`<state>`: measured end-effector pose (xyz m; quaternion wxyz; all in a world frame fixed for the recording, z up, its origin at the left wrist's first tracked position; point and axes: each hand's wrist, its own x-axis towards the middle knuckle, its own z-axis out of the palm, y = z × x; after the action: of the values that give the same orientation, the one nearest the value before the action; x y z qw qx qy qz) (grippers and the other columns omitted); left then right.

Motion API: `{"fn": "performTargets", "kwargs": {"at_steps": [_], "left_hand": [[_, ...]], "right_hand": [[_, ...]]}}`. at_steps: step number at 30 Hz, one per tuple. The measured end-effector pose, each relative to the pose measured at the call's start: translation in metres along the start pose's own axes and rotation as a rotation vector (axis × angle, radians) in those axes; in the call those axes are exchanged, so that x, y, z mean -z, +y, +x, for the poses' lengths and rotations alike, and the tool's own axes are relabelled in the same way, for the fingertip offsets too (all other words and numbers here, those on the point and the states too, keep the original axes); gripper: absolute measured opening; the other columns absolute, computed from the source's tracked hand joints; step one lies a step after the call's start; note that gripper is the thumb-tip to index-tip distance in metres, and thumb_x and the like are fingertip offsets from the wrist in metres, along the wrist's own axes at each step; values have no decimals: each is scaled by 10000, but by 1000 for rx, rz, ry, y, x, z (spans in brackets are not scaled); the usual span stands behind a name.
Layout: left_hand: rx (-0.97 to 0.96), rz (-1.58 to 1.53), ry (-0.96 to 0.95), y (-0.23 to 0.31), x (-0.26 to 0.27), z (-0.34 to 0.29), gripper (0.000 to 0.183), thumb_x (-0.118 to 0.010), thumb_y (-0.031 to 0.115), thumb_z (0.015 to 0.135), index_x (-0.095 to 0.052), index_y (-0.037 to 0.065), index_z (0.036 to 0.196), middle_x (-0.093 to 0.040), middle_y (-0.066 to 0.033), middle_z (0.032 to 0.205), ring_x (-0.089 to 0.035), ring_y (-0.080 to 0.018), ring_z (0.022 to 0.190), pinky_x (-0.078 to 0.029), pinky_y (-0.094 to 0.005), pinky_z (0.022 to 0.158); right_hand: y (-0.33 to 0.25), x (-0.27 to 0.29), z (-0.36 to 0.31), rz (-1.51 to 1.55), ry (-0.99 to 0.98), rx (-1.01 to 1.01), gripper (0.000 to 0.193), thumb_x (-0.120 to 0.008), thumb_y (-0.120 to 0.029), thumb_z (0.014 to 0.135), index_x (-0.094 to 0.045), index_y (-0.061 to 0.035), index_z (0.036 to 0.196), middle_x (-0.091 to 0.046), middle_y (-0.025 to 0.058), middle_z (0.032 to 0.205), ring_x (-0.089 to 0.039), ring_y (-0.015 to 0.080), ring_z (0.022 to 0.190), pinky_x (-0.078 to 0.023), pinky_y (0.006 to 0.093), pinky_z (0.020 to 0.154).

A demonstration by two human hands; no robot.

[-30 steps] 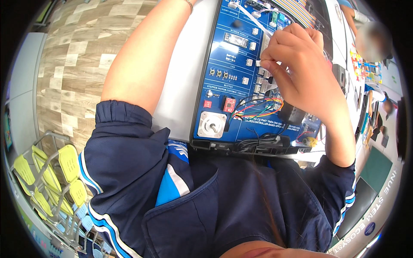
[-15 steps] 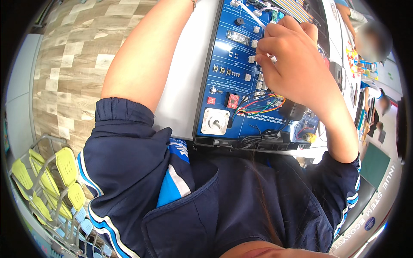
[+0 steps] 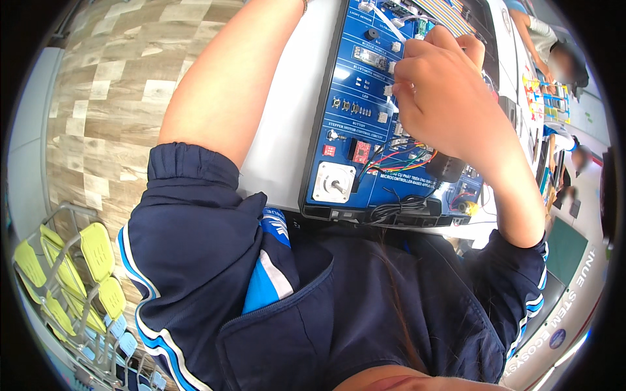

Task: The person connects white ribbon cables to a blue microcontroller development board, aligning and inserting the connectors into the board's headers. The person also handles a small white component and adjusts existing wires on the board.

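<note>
Over the blue electronics training board, my right hand is closed, with thumb and fingertips pressed together beside a small white socket. What the pinch holds, if anything, is hidden behind the fingers. A white cable runs from a socket at the board's far edge and disappears by my right knuckles. Below that hand, multicoloured jumper wires arch from a red driver module. A square stepper motor sits at the near left corner. My left forearm reaches past the top edge, so the left hand is out of view.
A black case frames the board on a white table. Coiled black cable lies along its near edge. Yellow chairs stand at lower left on the wood-patterned floor. Other people are at the far right.
The board and case appear slightly further right in the view. My right hand keeps nearly the same pinch beside the same row of sockets.
</note>
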<state>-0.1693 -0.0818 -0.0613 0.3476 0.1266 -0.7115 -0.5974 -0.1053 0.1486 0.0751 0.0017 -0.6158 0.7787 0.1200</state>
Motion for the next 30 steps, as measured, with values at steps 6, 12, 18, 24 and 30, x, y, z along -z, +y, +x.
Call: {"fn": "performTargets", "kwargs": {"at_steps": [6,12,18,24,30], "left_hand": [[21,-30,-9,3,0,0,436,-644,358,963,-700,-42,799,-674,-106,694,-594,-146,628,-479,-337,607],[3,-64,-7,0,-2,0,433,-646,358,961,-710,-47,819,-676,-98,694,-600,-145,630,-480,-332,607],[5,-77,-25,2,-2,-1,434,-649,365,960,-716,-40,819,-679,-93,695,-599,-144,627,-479,-329,606],[-9,-70,-25,-3,0,1,442,-644,373,965,-718,-43,835,-699,-115,721,-617,-162,646,-491,-339,629],[-14,-54,-16,1,-2,0,448,-643,377,966,-718,-49,852,-708,-123,740,-629,-167,666,-499,-343,652]], "right_hand": [[10,-5,-2,111,23,13,231,-604,-186,810,-763,-18,810,-696,112,910,-583,301,1022,-341,491,1022],[13,-3,-1,140,-21,-7,242,-572,-180,821,-767,-36,823,-702,116,884,-591,302,1013,-351,481,1002],[10,2,8,103,-123,-32,229,-596,-179,766,-756,-16,777,-698,148,794,-605,317,972,-374,472,955],[3,4,9,0,-116,30,106,-664,-110,789,-734,-31,791,-669,80,832,-586,265,964,-364,436,956],[-2,-1,-9,-57,108,74,69,-742,-120,812,-753,-53,807,-679,70,831,-610,250,977,-361,482,980]]}}
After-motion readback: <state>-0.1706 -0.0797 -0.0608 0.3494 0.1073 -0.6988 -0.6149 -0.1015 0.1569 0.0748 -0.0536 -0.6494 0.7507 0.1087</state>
